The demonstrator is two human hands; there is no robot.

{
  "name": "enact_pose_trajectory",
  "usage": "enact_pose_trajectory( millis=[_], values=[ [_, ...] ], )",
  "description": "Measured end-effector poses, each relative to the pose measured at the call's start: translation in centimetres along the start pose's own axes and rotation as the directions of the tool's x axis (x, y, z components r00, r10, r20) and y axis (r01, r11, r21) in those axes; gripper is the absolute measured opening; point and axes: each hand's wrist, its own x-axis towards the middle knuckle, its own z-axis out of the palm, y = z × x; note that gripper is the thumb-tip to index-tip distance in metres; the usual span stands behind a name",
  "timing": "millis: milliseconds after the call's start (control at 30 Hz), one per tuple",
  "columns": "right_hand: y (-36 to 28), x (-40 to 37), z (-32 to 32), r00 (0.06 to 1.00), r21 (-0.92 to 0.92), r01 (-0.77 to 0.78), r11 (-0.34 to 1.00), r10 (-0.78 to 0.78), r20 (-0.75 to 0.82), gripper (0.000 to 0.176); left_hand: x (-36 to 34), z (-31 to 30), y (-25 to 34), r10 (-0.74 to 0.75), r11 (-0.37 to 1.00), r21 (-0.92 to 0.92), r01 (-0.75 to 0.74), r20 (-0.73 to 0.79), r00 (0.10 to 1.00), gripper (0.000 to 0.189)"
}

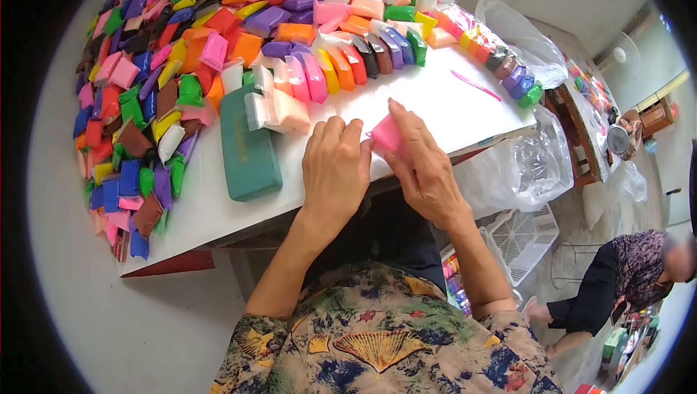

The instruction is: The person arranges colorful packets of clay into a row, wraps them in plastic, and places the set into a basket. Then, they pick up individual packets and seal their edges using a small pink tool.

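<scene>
A small pink clay packet (387,135) in clear wrap is held just above the white table, in front of me. My right hand (425,169) grips it from the right, thumb below and fingers along its side. My left hand (334,169) is closed with curled fingers, and its fingertips pinch the packet's left edge. Left of that hand lies a dark green box (247,147), with peach packets (284,112) leaning at its upper right. Behind my hands, a row of coloured packets includes a pink one (314,78) and a yellow one (328,71).
A large heap of coloured packets (196,46) covers the table's back and left. A filled clear sleeve of packets (501,60) lies at the right edge, near a thin pink strip (475,85). Plastic bags (515,169) hang beside the table; a person (617,278) bends at lower right.
</scene>
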Motion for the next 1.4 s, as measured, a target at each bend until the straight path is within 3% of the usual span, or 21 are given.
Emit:
enact_pose_trajectory(
  millis=[33, 133, 167, 267, 500, 600, 800, 1100, 1233, 1267, 1333, 1400],
  values=[
    [0.1, -0.4, 0.0, 0.994, -0.030, 0.036, 0.999, -0.039, -0.104, 0.057, 0.0, 0.1, 0.0, 0.005, 1.000, -0.002, -0.005, 0.001, 1.000, 0.020],
    [0.7, -1.7, -0.5, 0.978, -0.233, -0.031, 0.972, -0.018, -0.209, 0.047, -0.3, 0.1, 0.2, 0.015, 1.000, -0.002, -0.015, 0.008, 1.000, 0.020],
    [1.0, -1.8, -0.3, 0.973, -0.323, -0.044, 0.945, -0.032, -0.227, 0.036, -0.4, 0.1, 0.3, 0.019, 1.000, 0.004, -0.019, 0.008, 1.000, 0.019],
    [1.4, -1.6, -0.4, 0.984, -0.443, 0.023, 0.896, -0.097, -0.147, 0.030, -0.2, 0.2, 0.4, 0.041, 0.999, 0.001, -0.041, 0.019, 0.999, 0.016],
    [1.5, -1.6, -0.6, 0.986, -0.462, 0.036, 0.886, -0.106, -0.128, 0.025, 0.0, 0.2, 0.2, 0.134, 0.990, -0.039, -0.133, 0.034, 0.990, 0.012],
    [0.7, -1.7, -0.9, 0.983, -0.534, 0.005, 0.846, -0.103, -0.154, 0.019, 0.1, 0.3, 0.3, 0.172, 0.984, -0.046, -0.170, 0.039, 0.984, 0.011],
    [1.2, -1.9, -0.3, 0.960, -0.498, 0.040, 0.866, -0.171, -0.221, 0.015, 0.3, 0.4, 0.3, 0.212, 0.977, -0.011, -0.212, 0.078, 0.974, 0.010],
    [1.2, -2.6, 1.0, 0.929, -0.492, -0.004, 0.870, -0.178, -0.324, 0.015, -0.3, 1.1, 0.7, 0.282, 0.957, 0.067, -0.282, 0.013, 0.959, 0.011],
    [0.5, -3.2, 0.7, 0.917, -0.459, 0.027, 0.888, -0.205, -0.342, 0.021, -1.2, 1.3, 0.4, 0.331, 0.944, 0.049, -0.327, -0.124, 0.936, 0.017],
    [0.1, -3.2, 0.2, 0.913, -0.365, 0.001, 0.931, -0.150, -0.380, 0.023, -1.4, 1.3, 0.3, 0.346, 0.938, 0.035, -0.346, -0.171, 0.922, 0.019],
    [-0.9, -3.1, -0.5, 0.901, -0.162, -0.052, 0.985, -0.024, -0.433, 0.028, -1.8, 1.1, 0.2, 0.358, 0.931, 0.015, -0.365, -0.230, 0.905, 0.025],
    [-2.2, -3.0, -1.0, 0.874, 0.259, -0.280, 0.924, 0.357, -0.329, 0.030, -2.3, 0.7, 0.4, 0.351, 0.932, 0.003, -0.362, -0.259, 0.900, 0.029]
  ],
)
